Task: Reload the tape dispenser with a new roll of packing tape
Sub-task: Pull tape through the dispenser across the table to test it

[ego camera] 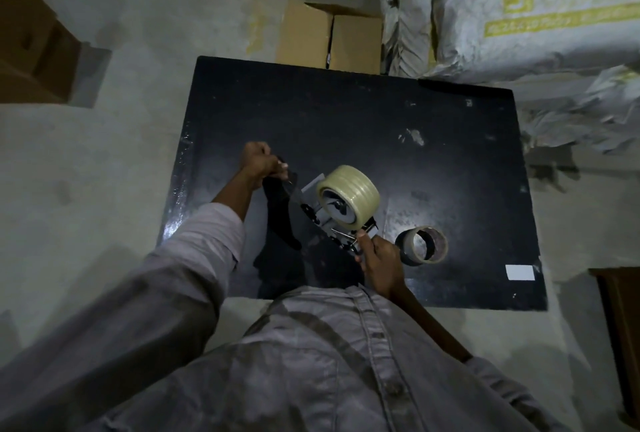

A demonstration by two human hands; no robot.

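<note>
Now left grip (pixel 263 161) extended forward, pinching tape end (pixel 293 187); right grip (pixel 379 258) curled round tape dispenser (pixel 323 218) near body.

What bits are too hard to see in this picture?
Head view, all:
- What the left hand grips, dark against the black table.
- Front of the tape dispenser, covered by the right hand.
- Print on the sacks, blurred.
- White label, too small to read.

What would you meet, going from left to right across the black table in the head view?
left hand → new roll → old roll → white label
</note>
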